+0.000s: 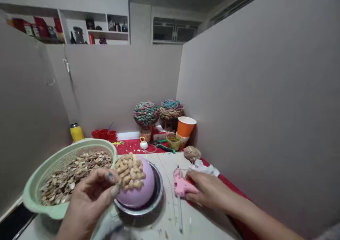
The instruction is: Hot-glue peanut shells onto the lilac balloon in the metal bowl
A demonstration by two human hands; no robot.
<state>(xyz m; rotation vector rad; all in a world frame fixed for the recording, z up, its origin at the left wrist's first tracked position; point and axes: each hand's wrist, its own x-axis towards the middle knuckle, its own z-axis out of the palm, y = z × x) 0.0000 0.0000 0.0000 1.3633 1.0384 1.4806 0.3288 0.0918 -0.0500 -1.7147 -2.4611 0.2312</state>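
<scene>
Ball (148, 187) topped with peanuts (130, 171) in a bowl (159, 197), middle of the counter (168, 218); left hand (89, 201) beside it, fingers narrow. Right hand (207, 189) grips glue gun (181, 186). Left edge: basket (31, 200) of shells (77, 176), 3 cups (103, 133) behind.

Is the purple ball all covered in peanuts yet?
Not yet. Unshelled peanuts already sit bunched on its top and left. The right hand is on the pink glue gun. The left hand is beside the peanuts, but I can't tell if it holds one. The purple ball is bare on its right and lower front, so a good bit probably remains.
</scene>
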